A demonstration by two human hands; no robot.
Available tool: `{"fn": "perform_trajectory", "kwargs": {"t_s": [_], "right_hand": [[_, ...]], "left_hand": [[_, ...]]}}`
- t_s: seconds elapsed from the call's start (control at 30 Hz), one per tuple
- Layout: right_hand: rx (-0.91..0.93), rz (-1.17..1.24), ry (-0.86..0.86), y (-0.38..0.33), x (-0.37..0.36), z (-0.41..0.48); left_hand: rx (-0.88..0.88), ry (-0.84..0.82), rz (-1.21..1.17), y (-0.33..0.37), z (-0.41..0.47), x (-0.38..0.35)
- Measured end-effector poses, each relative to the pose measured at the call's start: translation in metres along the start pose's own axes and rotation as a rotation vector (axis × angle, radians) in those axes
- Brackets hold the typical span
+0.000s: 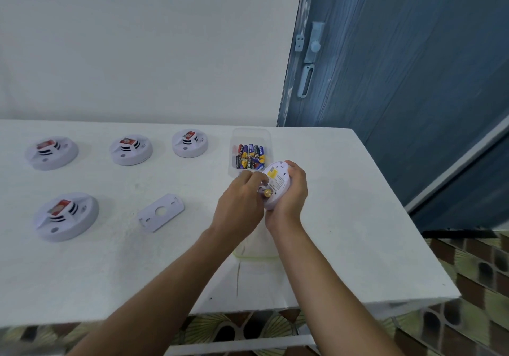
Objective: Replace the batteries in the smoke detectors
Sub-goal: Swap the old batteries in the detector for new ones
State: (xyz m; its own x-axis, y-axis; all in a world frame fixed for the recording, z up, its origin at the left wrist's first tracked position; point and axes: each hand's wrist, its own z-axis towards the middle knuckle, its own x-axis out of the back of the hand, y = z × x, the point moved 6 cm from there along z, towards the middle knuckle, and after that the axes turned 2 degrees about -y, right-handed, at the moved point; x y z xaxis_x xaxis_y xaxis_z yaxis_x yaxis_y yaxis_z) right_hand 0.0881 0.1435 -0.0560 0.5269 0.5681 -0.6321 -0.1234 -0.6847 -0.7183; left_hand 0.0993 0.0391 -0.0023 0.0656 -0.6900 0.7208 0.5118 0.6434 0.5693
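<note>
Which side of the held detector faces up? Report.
Back up: the detector, held in the right hand, shows its yellow label and a battery beside the left hand.

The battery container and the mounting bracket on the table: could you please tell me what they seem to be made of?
Battery container: clear, glossy plastic, it seems; the batteries show through its walls. Mounting bracket: white, matte, probably moulded plastic, given its thin plate with neat hole and slots; painted metal is possible.

White table (110,273), blue door (413,80), red-labelled white detectors (68,226), multicoloured batteries (250,157), brown patterned floor (482,273)
</note>
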Motion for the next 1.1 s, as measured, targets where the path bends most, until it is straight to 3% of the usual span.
{"fn": "perform_trajectory", "kwargs": {"t_s": [0.17,0.33,0.5,0.67,0.83,0.93,1.03,1.1], "right_hand": [[-0.069,0.075,0.076,0.005,0.010,0.003],[-0.112,0.093,0.016,-0.001,0.016,0.009],[-0.147,0.046,-0.069,-0.010,0.016,0.009],[-0.174,-0.026,-0.105,-0.011,0.017,0.010],[-0.151,-0.068,-0.099,-0.010,0.017,0.011],[-0.157,-0.060,-0.084,-0.013,0.018,0.011],[-0.116,-0.047,-0.058,-0.021,0.021,0.014],[-0.096,-0.039,-0.040,-0.027,0.025,0.016]], "left_hand": [[-0.075,-0.095,-0.050,-0.007,0.001,-0.007],[-0.160,-0.262,-0.129,-0.015,0.001,-0.010],[-0.080,-0.380,-0.177,-0.017,0.005,-0.012],[0.040,-0.351,-0.484,-0.018,0.005,-0.011],[0.057,-0.356,-0.509,-0.018,0.004,-0.016],[0.151,-0.240,-0.561,-0.027,0.007,-0.011],[0.103,-0.160,-0.422,-0.037,0.008,0.002],[-0.023,-0.239,-0.172,-0.043,0.007,0.003]]}}
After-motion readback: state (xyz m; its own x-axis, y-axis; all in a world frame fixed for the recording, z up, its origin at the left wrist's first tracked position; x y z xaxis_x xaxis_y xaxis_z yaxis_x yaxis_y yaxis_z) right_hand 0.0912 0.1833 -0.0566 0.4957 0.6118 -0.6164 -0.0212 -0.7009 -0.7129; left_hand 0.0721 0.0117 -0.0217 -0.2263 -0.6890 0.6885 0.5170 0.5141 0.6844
